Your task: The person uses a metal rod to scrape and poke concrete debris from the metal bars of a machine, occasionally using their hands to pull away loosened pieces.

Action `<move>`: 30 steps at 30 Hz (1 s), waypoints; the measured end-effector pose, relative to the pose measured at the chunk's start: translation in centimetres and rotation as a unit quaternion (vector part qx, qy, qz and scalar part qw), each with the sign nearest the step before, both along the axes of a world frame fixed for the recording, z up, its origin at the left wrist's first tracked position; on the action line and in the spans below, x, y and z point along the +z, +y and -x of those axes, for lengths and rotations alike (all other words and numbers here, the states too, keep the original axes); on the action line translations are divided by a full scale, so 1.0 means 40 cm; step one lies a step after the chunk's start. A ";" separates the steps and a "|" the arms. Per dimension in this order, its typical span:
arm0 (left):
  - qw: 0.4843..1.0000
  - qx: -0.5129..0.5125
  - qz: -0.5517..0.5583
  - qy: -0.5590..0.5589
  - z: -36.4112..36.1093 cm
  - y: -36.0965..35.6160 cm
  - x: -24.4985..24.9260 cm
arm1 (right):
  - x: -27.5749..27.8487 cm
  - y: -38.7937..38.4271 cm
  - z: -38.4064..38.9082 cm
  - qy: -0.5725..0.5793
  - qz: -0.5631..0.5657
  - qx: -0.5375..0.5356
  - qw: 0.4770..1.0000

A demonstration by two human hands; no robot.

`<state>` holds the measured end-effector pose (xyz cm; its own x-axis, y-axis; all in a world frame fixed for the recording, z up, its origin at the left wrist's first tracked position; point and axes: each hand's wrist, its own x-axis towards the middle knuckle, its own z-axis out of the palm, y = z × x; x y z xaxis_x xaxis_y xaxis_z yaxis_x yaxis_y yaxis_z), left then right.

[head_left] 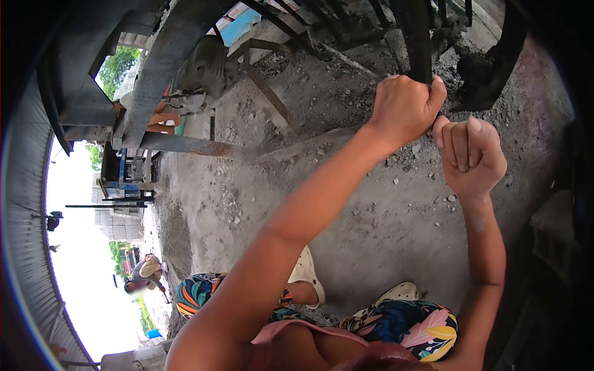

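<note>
Dark metal bar [418, 46] is standing among the framework, its near end meeting the left hand [403, 106], which is curling into a fist; whether it is gripping the bar is unclear. Just beside, the right hand [473, 154] is folding its fingers palm-up, showing nothing inside. Rubble [396, 166] is lying around. How much is done or left cannot be told.

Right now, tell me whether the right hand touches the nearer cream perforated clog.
Apart: the head view shows grey dirt ground between the right hand and that cream clog.
</note>
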<state>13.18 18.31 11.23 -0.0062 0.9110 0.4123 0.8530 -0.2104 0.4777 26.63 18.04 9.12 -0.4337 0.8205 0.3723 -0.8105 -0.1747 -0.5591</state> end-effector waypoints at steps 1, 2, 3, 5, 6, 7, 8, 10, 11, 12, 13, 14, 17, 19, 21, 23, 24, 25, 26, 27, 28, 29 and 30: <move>1.000 0.001 0.002 0.002 -0.006 -0.007 0.005 | -0.002 -0.005 0.000 0.027 0.036 -0.016 0.999; 1.000 -0.001 0.015 0.011 -0.009 -0.015 0.011 | 0.002 -0.015 -0.006 0.028 0.038 -0.016 0.999; 0.999 -0.005 0.030 0.019 -0.012 -0.027 0.016 | 0.011 -0.032 -0.016 0.031 0.019 -0.009 0.999; 1.000 -0.016 0.001 0.000 -0.015 -0.041 0.029 | 0.033 -0.048 -0.017 0.035 0.001 -0.009 0.999; 0.999 -0.010 -0.016 -0.029 -0.010 -0.038 0.038 | 0.049 -0.047 -0.008 0.072 -0.035 -0.023 0.997; 0.998 0.000 -0.033 -0.059 -0.004 -0.039 0.045 | 0.061 -0.050 0.003 0.107 -0.069 -0.033 0.991; 0.995 -0.001 -0.026 -0.092 -0.001 -0.037 0.054 | 0.064 -0.052 0.016 0.146 -0.104 -0.063 0.982; 0.993 0.003 -0.054 -0.109 0.005 -0.036 0.052 | 0.076 -0.074 0.052 0.096 -0.150 -0.152 0.972; 0.989 0.006 -0.080 -0.126 0.008 -0.034 0.049 | 0.073 -0.085 0.064 0.045 -0.194 -0.240 0.950; 0.990 -0.011 -0.102 -0.094 0.021 -0.039 0.024 | 0.052 -0.094 0.062 0.026 -0.192 -0.224 0.955; 0.990 -0.010 -0.105 -0.095 0.028 -0.047 0.019 | 0.054 -0.099 0.064 0.027 -0.195 -0.222 0.955; 0.983 -0.037 -0.095 -0.153 0.036 -0.057 0.017 | 0.056 -0.101 0.069 0.038 -0.187 -0.217 0.957; 0.972 -0.074 -0.081 -0.206 0.098 -0.048 0.024 | 0.066 -0.105 0.081 0.031 -0.191 -0.211 0.958; 0.991 -0.058 -0.023 -0.119 0.130 -0.038 0.028 | 0.082 -0.118 0.095 0.022 -0.163 -0.230 0.959; 0.991 -0.046 -0.022 -0.125 0.121 -0.027 0.016 | 0.084 -0.109 0.098 0.032 -0.144 -0.235 0.961; 0.991 -0.004 -0.023 -0.133 0.096 -0.016 0.025 | 0.096 -0.109 0.091 0.044 -0.084 -0.247 0.964; 0.993 -0.029 -0.037 -0.106 0.083 -0.022 0.030 | 0.109 -0.121 0.074 0.060 -0.060 -0.239 0.967; 0.993 -0.031 -0.038 -0.105 0.084 -0.018 0.026 | 0.116 -0.129 0.063 0.076 -0.036 -0.233 0.969; 0.993 -0.020 -0.048 -0.105 0.086 -0.013 0.020 | 0.114 -0.128 0.065 0.097 -0.020 -0.225 0.969; 0.993 -0.008 -0.058 -0.106 0.088 -0.011 0.014 | 0.101 -0.114 0.083 0.097 -0.019 -0.225 0.969; 0.990 0.005 -0.036 -0.136 0.114 0.014 0.000 | 0.077 -0.091 0.116 0.064 -0.027 -0.248 0.966; 0.989 0.006 -0.040 -0.139 0.129 0.029 -0.009 | 0.058 -0.067 0.140 0.030 -0.039 -0.268 0.962; 0.989 0.025 -0.032 -0.139 0.143 0.037 -0.016 | 0.048 -0.052 0.153 0.067 -0.025 -0.232 0.970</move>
